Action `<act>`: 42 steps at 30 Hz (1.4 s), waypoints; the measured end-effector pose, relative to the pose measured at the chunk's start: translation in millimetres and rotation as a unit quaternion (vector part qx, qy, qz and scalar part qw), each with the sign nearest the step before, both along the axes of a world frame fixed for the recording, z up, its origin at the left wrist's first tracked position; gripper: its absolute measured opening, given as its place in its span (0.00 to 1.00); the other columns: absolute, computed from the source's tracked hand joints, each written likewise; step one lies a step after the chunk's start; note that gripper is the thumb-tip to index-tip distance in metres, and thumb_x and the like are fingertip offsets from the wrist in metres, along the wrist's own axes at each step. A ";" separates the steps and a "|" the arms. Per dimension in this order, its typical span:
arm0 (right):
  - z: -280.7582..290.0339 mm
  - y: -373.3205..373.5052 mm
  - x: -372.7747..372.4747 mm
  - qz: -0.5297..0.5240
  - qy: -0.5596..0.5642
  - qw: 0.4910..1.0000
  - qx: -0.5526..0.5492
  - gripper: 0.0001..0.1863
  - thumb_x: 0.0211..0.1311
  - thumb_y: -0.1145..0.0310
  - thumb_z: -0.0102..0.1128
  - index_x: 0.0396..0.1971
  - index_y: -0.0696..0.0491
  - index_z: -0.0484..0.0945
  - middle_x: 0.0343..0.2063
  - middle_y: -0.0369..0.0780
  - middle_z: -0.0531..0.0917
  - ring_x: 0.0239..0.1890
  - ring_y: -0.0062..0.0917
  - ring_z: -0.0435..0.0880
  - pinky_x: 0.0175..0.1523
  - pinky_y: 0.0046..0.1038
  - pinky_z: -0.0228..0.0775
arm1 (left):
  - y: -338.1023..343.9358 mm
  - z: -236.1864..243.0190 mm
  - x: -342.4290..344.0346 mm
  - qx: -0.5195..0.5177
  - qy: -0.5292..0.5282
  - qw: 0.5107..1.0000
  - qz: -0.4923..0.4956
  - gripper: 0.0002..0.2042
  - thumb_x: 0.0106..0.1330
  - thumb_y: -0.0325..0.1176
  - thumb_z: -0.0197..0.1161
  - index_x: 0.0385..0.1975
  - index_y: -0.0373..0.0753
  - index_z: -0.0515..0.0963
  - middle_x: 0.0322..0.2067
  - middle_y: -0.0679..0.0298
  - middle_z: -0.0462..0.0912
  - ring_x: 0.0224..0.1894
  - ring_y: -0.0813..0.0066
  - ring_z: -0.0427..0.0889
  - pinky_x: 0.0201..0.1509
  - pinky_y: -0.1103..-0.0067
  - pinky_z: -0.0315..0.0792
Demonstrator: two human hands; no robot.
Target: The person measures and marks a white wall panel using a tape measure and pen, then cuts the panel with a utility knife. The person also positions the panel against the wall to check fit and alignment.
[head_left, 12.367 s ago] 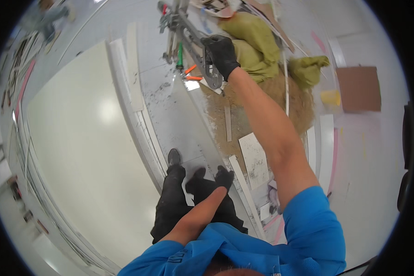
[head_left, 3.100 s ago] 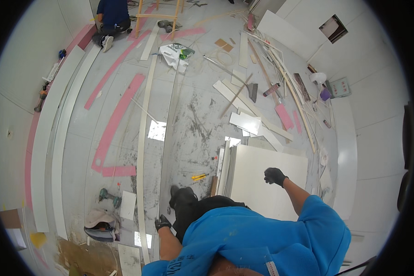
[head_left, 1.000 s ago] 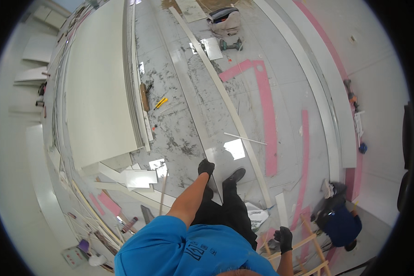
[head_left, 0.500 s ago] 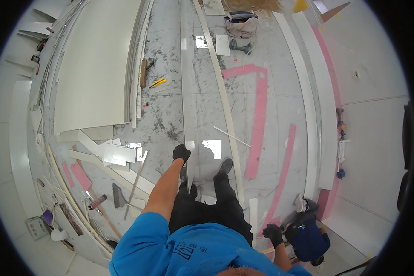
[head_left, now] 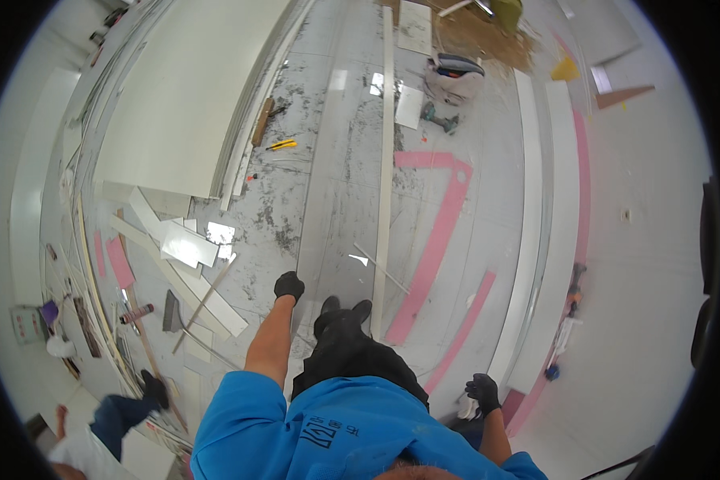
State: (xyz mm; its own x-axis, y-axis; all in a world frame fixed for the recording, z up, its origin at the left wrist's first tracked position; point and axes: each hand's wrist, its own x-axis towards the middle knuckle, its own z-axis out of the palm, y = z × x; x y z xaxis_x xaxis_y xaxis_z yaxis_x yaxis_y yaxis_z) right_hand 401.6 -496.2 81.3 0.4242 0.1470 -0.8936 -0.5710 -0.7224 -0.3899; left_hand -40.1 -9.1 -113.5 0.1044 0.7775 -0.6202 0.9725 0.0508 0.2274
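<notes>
At 12 o'clock from the black shoes [head_left: 342,310], a long white strip [head_left: 385,160] lies flat on the floor [head_left: 336,200], clear of foot traffic, while the gloved left hand [head_left: 289,286] and right hand [head_left: 483,392] swing loosely curled, each grip holding nothing.

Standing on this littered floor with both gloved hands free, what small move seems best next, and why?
Probably a short step straight ahead along the bare floor strip. The left hand and right hand hold nothing, the long white strip lies just right of the shoes, and offcuts clutter the left.
</notes>
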 end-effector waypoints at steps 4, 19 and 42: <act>-13.2 93.8 63.8 0.111 0.004 0.993 0.030 0.12 0.64 0.62 0.55 0.43 0.52 0.74 0.28 0.42 0.82 0.25 0.29 0.82 0.25 0.26 0.73 | -13.3 6.3 20.5 -0.019 -0.002 1.000 0.024 0.14 0.52 0.36 0.55 0.36 0.39 0.81 0.38 0.51 0.82 0.44 0.54 0.81 0.49 0.65 0.74; 7.2 606.9 186.1 0.464 -0.061 0.870 0.157 0.16 0.67 0.61 0.51 0.49 0.55 0.72 0.31 0.40 0.82 0.30 0.23 0.82 0.34 0.24 0.74 | 23.8 21.0 94.6 -0.020 0.033 0.993 0.108 0.11 0.52 0.32 0.54 0.35 0.46 0.80 0.35 0.57 0.84 0.39 0.59 0.83 0.43 0.66 0.76; 17.3 1108.7 542.1 0.639 -0.233 0.715 0.163 0.12 0.64 0.62 0.54 0.41 0.54 0.75 0.27 0.41 0.82 0.27 0.26 0.83 0.31 0.26 0.74 | 433.7 13.9 339.3 -0.080 0.058 0.978 0.183 0.15 0.58 0.38 0.53 0.44 0.48 0.78 0.41 0.57 0.83 0.45 0.60 0.81 0.47 0.67 0.74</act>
